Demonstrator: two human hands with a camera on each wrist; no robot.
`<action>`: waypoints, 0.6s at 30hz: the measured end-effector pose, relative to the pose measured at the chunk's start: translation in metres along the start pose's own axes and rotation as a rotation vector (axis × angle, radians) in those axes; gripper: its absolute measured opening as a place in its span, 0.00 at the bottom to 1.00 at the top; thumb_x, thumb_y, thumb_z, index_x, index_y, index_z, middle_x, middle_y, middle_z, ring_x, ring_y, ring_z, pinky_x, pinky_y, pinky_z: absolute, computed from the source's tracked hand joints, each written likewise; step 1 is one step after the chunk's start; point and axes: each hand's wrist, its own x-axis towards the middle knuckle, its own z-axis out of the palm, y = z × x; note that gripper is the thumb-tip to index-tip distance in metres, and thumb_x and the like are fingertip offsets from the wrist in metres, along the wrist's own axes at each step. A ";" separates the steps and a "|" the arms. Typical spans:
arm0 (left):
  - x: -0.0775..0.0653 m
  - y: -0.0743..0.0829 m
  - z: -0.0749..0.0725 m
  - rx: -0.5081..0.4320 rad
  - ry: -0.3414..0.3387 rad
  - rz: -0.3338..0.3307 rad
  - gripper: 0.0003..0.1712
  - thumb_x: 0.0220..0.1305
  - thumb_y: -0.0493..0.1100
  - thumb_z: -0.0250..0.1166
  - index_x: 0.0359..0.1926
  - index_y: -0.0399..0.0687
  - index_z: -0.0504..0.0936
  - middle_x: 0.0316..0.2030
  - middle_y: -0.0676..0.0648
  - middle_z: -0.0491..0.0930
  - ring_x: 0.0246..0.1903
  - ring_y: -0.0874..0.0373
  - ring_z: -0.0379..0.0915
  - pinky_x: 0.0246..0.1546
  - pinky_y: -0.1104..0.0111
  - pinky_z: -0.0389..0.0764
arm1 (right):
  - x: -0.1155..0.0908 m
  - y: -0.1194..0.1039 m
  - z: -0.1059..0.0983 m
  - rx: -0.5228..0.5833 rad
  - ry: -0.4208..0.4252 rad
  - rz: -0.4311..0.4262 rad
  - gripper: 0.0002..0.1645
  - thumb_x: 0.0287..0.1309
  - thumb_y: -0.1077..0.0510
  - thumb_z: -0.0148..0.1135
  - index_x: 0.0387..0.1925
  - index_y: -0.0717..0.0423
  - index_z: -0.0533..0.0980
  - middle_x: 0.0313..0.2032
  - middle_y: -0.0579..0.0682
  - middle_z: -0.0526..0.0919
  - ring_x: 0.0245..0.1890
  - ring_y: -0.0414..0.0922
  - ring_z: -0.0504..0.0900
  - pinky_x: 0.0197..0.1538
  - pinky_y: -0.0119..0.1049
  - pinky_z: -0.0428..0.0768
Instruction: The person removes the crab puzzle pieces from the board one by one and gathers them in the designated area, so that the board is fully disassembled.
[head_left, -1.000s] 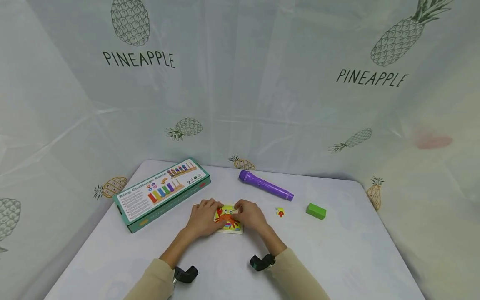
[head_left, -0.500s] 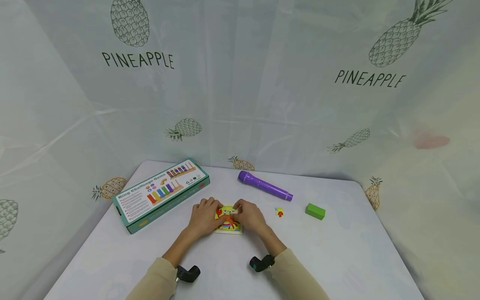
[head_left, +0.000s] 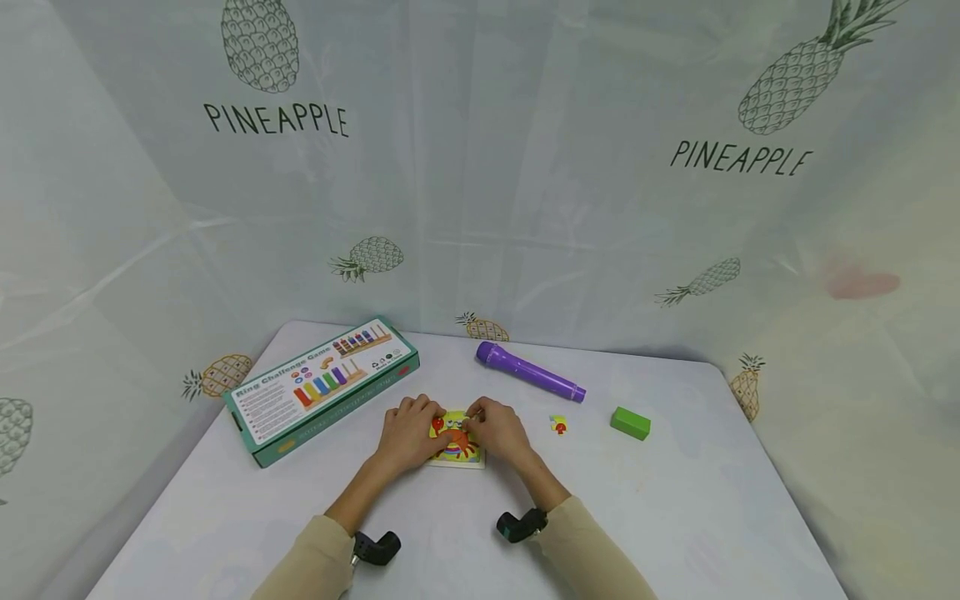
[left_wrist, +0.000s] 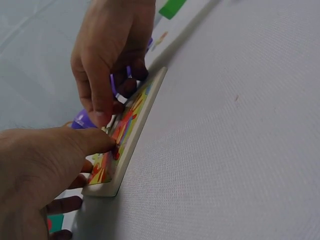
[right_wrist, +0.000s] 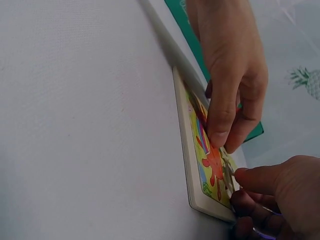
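Observation:
A small wooden puzzle board (head_left: 459, 458) with a red-orange crab picture lies flat before me. My left hand (head_left: 408, 435) holds its left side, thumb (left_wrist: 97, 141) pressing on the picture and fingers reaching past the far edge. At the upper right corner of the board, my right hand (head_left: 498, 429) pinches a thin puzzle piece (right_wrist: 228, 176), which stands tilted against the board in the right wrist view. The right fingers hide most of this piece. One loose puzzle piece (head_left: 558, 425), yellow with red, lies on the table right of my right hand.
A long Ring Challenge Game box (head_left: 322, 387) lies at the back left. Behind the board is a purple toy microphone (head_left: 531, 372). A green block (head_left: 631, 423) sits to the right on the white table (head_left: 697, 500). Pineapple-printed cloth (head_left: 540, 183) hangs behind.
My left thumb has slid slightly up the picture, showing more of its lower part. The right thumb and fingers have shifted a little up and left at the corner.

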 end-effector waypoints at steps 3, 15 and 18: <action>0.000 0.000 0.001 0.001 0.000 -0.005 0.27 0.59 0.63 0.70 0.52 0.52 0.83 0.45 0.51 0.75 0.54 0.45 0.68 0.53 0.43 0.68 | 0.000 0.000 0.000 0.014 0.004 -0.001 0.10 0.64 0.53 0.67 0.41 0.54 0.80 0.28 0.44 0.80 0.28 0.41 0.75 0.32 0.35 0.73; 0.000 0.001 -0.001 0.000 -0.005 -0.006 0.28 0.60 0.64 0.69 0.53 0.52 0.83 0.45 0.50 0.75 0.54 0.45 0.68 0.53 0.43 0.68 | 0.001 -0.001 0.000 0.120 -0.005 0.003 0.05 0.63 0.56 0.67 0.35 0.53 0.80 0.28 0.45 0.81 0.28 0.41 0.76 0.32 0.35 0.73; -0.001 0.002 -0.001 -0.008 -0.006 -0.011 0.28 0.60 0.63 0.70 0.53 0.51 0.83 0.45 0.50 0.75 0.53 0.45 0.68 0.53 0.43 0.68 | 0.001 0.000 0.000 0.126 -0.006 0.005 0.05 0.63 0.56 0.67 0.35 0.53 0.80 0.27 0.45 0.81 0.28 0.41 0.76 0.32 0.34 0.73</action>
